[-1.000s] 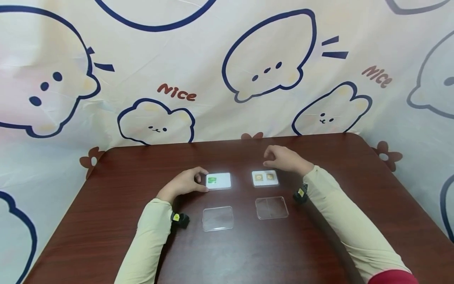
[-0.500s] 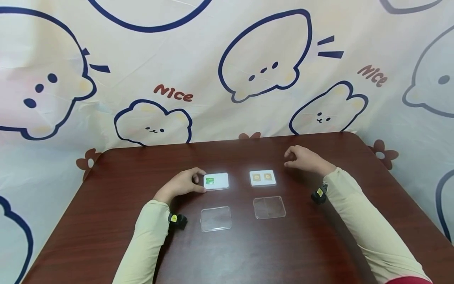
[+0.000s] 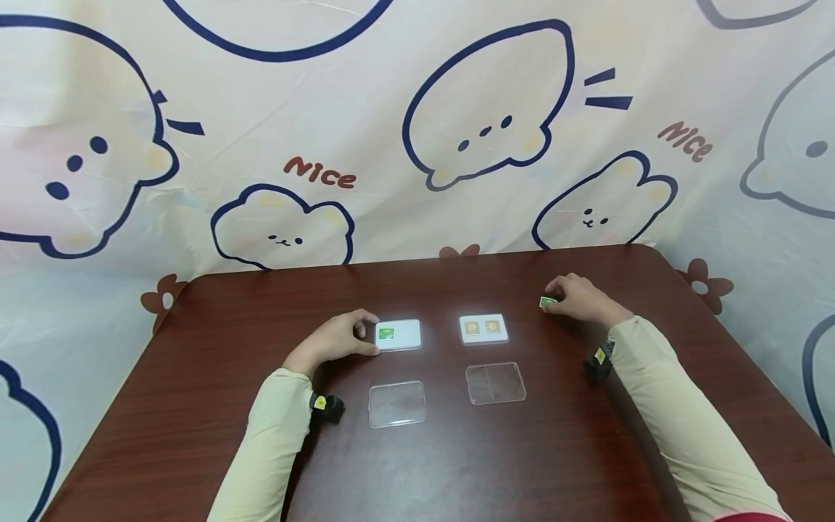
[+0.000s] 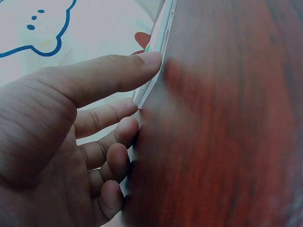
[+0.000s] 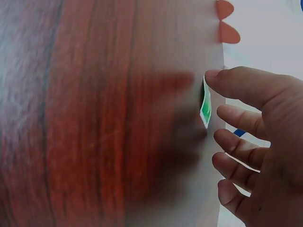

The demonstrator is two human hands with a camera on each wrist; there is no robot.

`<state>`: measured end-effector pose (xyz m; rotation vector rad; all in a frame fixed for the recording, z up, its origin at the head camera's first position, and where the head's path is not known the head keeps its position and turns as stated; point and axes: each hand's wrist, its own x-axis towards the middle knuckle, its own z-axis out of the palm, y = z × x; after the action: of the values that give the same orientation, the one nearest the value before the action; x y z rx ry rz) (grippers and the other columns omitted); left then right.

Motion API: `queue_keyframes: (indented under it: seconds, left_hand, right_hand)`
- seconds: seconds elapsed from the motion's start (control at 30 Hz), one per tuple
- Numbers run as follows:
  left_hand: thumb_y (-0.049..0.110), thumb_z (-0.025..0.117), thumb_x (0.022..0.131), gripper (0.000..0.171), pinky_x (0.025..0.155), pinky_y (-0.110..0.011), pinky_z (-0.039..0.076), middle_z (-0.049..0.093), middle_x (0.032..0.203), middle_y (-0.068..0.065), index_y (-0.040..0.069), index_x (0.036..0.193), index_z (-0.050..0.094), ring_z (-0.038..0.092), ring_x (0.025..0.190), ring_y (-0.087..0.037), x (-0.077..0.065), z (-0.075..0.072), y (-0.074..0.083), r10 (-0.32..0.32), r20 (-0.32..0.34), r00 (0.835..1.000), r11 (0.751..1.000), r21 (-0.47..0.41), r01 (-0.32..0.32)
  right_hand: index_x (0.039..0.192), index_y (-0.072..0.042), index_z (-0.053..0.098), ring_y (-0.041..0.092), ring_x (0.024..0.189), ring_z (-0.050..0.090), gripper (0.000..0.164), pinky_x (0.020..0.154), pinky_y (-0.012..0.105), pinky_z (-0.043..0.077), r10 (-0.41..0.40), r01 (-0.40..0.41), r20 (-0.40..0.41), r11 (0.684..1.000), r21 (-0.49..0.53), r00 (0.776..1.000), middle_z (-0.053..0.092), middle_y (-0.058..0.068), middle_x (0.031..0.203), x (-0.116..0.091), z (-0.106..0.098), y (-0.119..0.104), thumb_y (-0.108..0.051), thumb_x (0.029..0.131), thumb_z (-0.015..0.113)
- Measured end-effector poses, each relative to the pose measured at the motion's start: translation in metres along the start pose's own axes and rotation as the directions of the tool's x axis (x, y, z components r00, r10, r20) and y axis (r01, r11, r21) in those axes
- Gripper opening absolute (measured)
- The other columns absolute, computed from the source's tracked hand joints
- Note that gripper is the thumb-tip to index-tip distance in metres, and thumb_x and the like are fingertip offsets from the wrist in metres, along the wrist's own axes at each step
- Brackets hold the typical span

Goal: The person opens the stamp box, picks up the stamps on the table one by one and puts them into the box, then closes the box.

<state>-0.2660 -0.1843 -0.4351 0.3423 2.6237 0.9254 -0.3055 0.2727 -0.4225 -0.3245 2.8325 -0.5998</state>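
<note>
My left hand (image 3: 331,339) holds a flat clear case (image 3: 409,335) by its left end, thumb at the near edge and forefinger at the far one. Its white insert carries a small green stamp (image 3: 386,334). In the left wrist view the same case (image 4: 166,28) appears nearly edge-on beside the thumb. Farther right, my right hand (image 3: 583,299) pinches another green stamp with a white border (image 3: 548,301) just over the table. Seen from the right wrist, that stamp (image 5: 206,106) is slightly bent, with the thumb tip at its upper end; the exact finger contact is unclear.
A second case with a white insert (image 3: 466,335) and two tan stamps (image 3: 492,327) lies between the hands. Two clear lids (image 3: 396,404) (image 3: 496,383) lie nearer on the dark wooden table (image 3: 417,478). A patterned cloth (image 3: 391,203) hangs behind the far edge.
My right hand has moved to the right, away from the case with tan stamps, and a green stamp now shows at its fingertips. The left hand stays at its case.
</note>
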Motion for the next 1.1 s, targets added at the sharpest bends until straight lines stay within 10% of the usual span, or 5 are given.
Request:
queue_keyframes:
  seconds: [1.1]
  left_hand:
    - [0.026,0.08,0.078,0.056,0.071,-0.032,0.04,0.052,0.095,-0.008,0.013,0.126,0.056,0.048,0.085,-0.021,-0.0008,0.0002,-0.0001,-0.004,0.002,1.0,1.0,0.0,0.004]
  right_hand:
    - [0.106,0.003,0.061,0.026,0.092,0.05,0.027,0.079,0.036,0.042,-0.015,0.019,-0.045,0.995,0.099,0.999,0.059,0.016,0.1,0.0072,0.0065,0.0059,-0.017,0.089,0.065]
